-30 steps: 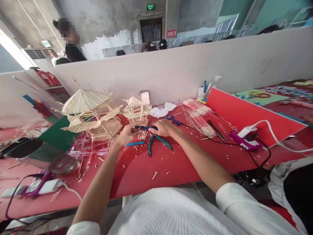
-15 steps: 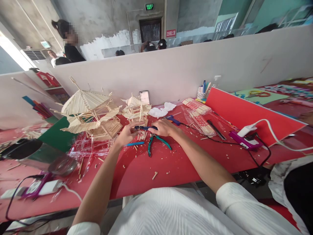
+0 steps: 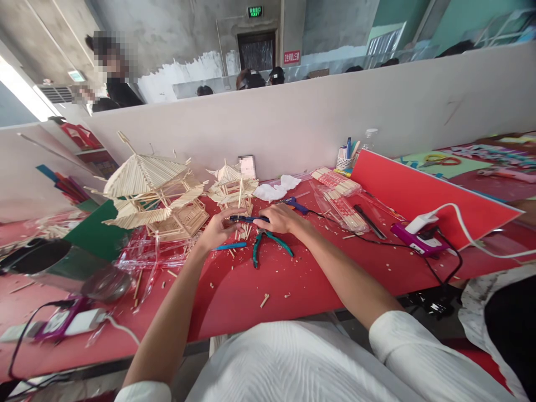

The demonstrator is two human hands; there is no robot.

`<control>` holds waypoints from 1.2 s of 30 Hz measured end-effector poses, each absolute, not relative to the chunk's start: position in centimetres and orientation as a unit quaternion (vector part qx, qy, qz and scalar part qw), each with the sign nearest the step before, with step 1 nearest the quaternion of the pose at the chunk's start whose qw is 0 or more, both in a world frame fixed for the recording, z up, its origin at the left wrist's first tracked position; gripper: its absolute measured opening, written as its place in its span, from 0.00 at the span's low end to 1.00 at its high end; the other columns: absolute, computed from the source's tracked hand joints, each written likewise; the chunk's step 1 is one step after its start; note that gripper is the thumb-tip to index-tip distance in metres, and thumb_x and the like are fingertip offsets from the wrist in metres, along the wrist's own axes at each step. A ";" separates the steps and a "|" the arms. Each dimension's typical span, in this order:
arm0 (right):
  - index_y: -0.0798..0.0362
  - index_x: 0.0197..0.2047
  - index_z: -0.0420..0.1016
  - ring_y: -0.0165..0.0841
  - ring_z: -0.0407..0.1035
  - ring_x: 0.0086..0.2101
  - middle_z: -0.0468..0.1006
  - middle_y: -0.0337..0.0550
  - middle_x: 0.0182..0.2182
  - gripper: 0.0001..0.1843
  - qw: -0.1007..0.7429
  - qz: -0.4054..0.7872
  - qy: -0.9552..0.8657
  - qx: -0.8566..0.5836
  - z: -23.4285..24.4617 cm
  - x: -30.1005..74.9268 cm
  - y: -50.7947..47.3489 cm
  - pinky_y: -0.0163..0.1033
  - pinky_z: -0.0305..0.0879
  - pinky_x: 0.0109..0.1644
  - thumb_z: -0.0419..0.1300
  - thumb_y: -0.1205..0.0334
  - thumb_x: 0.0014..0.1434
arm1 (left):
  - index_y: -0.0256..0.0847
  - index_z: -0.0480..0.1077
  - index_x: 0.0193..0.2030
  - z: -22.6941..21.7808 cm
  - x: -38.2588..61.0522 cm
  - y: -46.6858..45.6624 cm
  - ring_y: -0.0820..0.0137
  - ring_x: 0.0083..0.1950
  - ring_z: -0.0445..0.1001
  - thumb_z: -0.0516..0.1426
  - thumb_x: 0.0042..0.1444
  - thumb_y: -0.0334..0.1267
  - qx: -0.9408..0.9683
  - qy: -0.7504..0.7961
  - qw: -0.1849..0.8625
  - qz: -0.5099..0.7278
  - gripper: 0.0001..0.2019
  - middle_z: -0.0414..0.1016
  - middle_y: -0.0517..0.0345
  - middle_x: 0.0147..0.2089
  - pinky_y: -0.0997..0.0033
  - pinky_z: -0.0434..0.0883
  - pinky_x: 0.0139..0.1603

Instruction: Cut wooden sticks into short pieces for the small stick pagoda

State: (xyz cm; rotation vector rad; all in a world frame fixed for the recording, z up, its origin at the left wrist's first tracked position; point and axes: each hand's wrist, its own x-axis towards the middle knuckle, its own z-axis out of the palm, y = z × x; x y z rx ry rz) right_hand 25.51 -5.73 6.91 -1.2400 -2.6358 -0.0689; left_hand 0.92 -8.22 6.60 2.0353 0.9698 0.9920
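My right hand [image 3: 281,218] is closed around dark blue pliers [image 3: 250,219] whose head points left toward my other hand. My left hand [image 3: 220,229] has its fingers curled at the head of the pliers, around a thin wooden stick [image 3: 240,192] that stands upright there. The stick's lower end is hidden by fingers and tool. Just below my hands, green-handled pliers [image 3: 256,251] lie with their handles spread. A blue strip [image 3: 230,245] rests beside them, and short cut sticks [image 3: 248,231] lie under my hands.
A large stick-built pavilion [image 3: 144,176] stands at left, a smaller one [image 3: 226,187] behind my hands. A glue gun [image 3: 296,205], bundled sticks [image 3: 341,206] and a purple power strip [image 3: 419,240] are to the right. A clear jug [image 3: 71,265] stands at left. A low partition [image 3: 268,128] edges the table.
Almost nothing differs. Both hands keep their hold on the stick and the pliers in the same place, and the whole view has shifted very slightly.
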 end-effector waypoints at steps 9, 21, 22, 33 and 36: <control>0.55 0.36 0.80 0.41 0.75 0.36 0.83 0.52 0.33 0.34 0.122 -0.037 -0.898 -0.420 6.6 25.5 -5.4 0.38 0.53 0.36 0.42 0.39 0.70 | 0.40 0.72 0.61 6.7 1.0 -8.3 0.65 0.37 0.80 0.63 0.57 0.49 0.783 0.353 0.336 0.386 0.27 0.72 0.40 0.61 0.64 0.78 0.39; 0.53 0.55 0.74 0.51 0.75 0.48 0.78 0.59 0.53 0.39 0.021 0.112 -0.828 -0.549 8.2 30.4 -4.9 0.43 0.64 0.41 0.42 0.29 0.64 | 0.35 0.76 0.54 6.9 0.5 -8.4 0.67 0.32 0.79 0.62 0.57 0.48 0.774 0.381 0.335 0.380 0.23 0.82 0.47 0.40 0.71 0.74 0.33; 0.55 0.57 0.73 0.52 0.74 0.50 0.76 0.61 0.55 0.39 0.004 0.117 -0.821 -0.559 8.1 30.5 -4.8 0.45 0.65 0.44 0.43 0.31 0.65 | 0.35 0.77 0.54 6.8 0.4 -8.2 0.67 0.32 0.78 0.62 0.57 0.48 0.782 0.394 0.317 0.364 0.22 0.82 0.48 0.37 0.71 0.74 0.34; 0.58 0.49 0.81 0.55 0.71 0.54 0.78 0.64 0.52 0.26 -0.052 0.098 -0.808 -0.579 7.3 28.8 -4.8 0.48 0.67 0.53 0.59 0.46 0.58 | 0.43 0.79 0.48 4.6 -0.1 -6.5 0.56 0.43 0.81 0.55 0.57 0.37 0.847 0.491 0.085 0.188 0.15 0.83 0.47 0.45 0.65 0.73 0.45; 0.58 0.50 0.80 0.54 0.71 0.53 0.77 0.64 0.53 0.28 -0.053 0.091 -0.803 -0.587 6.9 28.6 -4.7 0.47 0.68 0.51 0.58 0.44 0.57 | 0.44 0.80 0.47 4.5 -0.2 -6.3 0.56 0.43 0.81 0.57 0.56 0.38 0.845 0.482 0.097 0.211 0.14 0.83 0.48 0.44 0.65 0.74 0.46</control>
